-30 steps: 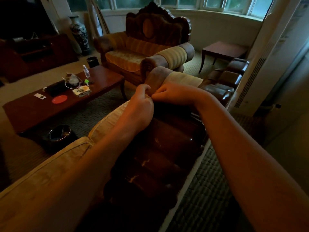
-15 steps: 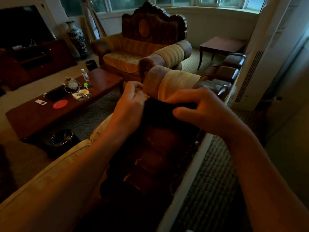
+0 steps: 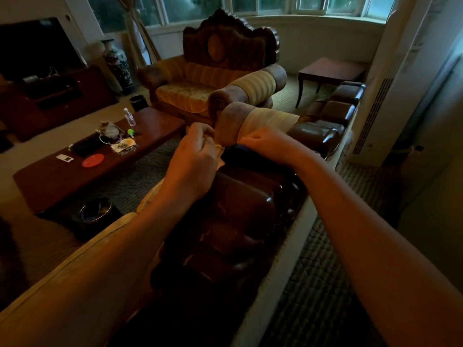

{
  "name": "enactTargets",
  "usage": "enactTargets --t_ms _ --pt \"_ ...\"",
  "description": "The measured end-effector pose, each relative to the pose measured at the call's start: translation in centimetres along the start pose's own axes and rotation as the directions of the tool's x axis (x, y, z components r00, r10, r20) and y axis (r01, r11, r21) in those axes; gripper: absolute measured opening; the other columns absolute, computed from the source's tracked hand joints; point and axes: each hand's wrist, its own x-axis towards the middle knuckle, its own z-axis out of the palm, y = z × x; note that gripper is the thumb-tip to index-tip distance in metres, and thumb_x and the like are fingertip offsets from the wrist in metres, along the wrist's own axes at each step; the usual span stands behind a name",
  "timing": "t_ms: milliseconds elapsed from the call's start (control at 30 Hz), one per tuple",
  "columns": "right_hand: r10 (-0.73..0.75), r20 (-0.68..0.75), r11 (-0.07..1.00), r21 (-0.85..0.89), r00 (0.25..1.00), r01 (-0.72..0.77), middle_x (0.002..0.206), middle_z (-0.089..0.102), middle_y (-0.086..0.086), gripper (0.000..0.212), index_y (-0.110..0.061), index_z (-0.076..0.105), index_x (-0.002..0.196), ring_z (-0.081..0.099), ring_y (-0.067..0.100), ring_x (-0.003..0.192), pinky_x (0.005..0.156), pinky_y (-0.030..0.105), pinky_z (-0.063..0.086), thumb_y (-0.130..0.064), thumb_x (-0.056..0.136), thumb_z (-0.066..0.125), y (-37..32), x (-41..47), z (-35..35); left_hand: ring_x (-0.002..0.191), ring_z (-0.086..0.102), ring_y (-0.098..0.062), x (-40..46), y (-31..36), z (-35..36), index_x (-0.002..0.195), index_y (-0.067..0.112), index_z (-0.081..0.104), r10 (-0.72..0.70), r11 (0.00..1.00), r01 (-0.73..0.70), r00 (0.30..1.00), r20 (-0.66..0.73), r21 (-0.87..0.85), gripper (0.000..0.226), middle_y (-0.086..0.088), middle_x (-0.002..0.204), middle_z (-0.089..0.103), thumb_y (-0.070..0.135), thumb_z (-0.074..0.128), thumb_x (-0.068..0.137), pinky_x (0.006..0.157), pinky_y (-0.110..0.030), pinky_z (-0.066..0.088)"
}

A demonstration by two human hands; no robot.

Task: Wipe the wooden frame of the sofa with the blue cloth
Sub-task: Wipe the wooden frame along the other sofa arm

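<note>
Dark polished wood fills the near middle of the view: the carved wooden frame (image 3: 240,211) along the top of the sofa's back, lobed and glossy, running away from the camera, with pale upholstery (image 3: 75,266) to its left and a quilted rug on the floor to its right. Both bare forearms reach out over it. The left hand (image 3: 193,159) is curled above the inner edge of the frame, its fingers (image 3: 200,131) bent in and pinched together on what looks like a corner of pale fabric or the cloth's edge; which one cannot be told in this dim light. The right hand (image 3: 268,144) lies knuckles up, fingers closed down over the blue cloth (image 3: 238,152), which sits bunched as a dark blue mass on top of the frame between the two hands, pressed against the wood. Just beyond the hands rises the sofa's rolled arm (image 3: 253,121) with a pale striped cover. To the left stands a long coffee table (image 3: 100,156) carrying a water bottle (image 3: 129,117), a red disc (image 3: 93,160) and small clutter. Farther back is an ornate armchair (image 3: 215,78) under the windows, and a small side table (image 3: 330,71) to the right.
</note>
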Motion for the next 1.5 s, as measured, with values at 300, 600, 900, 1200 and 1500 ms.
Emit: enactTargets --t_ms 300,600,900,1200,1500 --pt "-0.291 -0.324 0.928 0.133 0.900 0.347 0.094 0.063 -0.020 0.030 -0.027 0.065 0.105 0.061 -0.006 0.086 0.073 0.009 0.047 -0.035 0.080 0.051 0.8 -11.3 1.0 0.102 0.051 -0.023 -0.3 0.1 0.0 0.116 0.017 0.051 0.097 0.994 -0.098 0.995 0.008 0.044 0.023 -0.004 0.107 0.051 0.019 0.034 0.100 0.088 -0.045 0.044" --pt "-0.088 -0.621 0.996 -0.042 0.779 0.079 0.114 0.065 0.008 0.030 -0.012 0.063 0.119 0.058 0.016 0.104 0.086 0.013 0.041 -0.012 0.091 0.052 5.9 -3.1 -0.5 0.090 0.051 -0.019 -0.5 0.2 0.1 0.115 0.016 0.052 0.150 0.982 -0.152 0.988 0.020 0.114 0.025 -0.005 0.109 0.057 0.021 0.033 0.100 0.078 -0.038 0.042" --pt "0.053 -0.297 0.994 -0.073 0.953 -0.079 0.093 0.066 -0.002 0.023 -0.018 0.071 0.101 0.055 0.001 0.072 0.066 0.010 0.046 -0.033 0.087 0.062 3.4 -2.1 -1.7 0.095 0.056 -0.026 -0.4 0.6 0.1 0.110 0.010 0.057 0.186 0.965 -0.196 0.980 0.071 0.175 0.026 -0.007 0.104 0.062 0.019 0.035 0.099 0.076 -0.034 0.041" --pt "0.115 -0.863 0.904 0.296 0.492 0.308 0.101 0.056 -0.017 0.024 -0.028 0.057 0.107 0.058 -0.002 0.093 0.079 0.017 0.050 -0.023 0.085 0.057 2.5 -13.5 9.1 0.097 0.056 -0.025 -2.0 4.1 2.0 0.101 0.014 0.059 0.372 0.788 -0.488 0.863 0.342 0.376 0.029 -0.006 0.102 0.060 0.029 0.035 0.099 0.089 -0.044 0.042" --pt "0.243 -0.878 0.944 0.311 0.412 0.107 0.115 0.056 0.011 0.033 -0.008 0.058 0.118 0.050 0.017 0.106 0.082 0.014 0.034 -0.020 0.089 0.052 8.7 -7.9 8.9 0.100 0.055 -0.025 -2.7 4.4 2.8 0.097 0.017 0.061 0.359 0.737 -0.503 0.858 0.368 0.452 0.033 -0.006 0.107 0.061 0.034 0.033 0.099 0.086 -0.039 0.036"
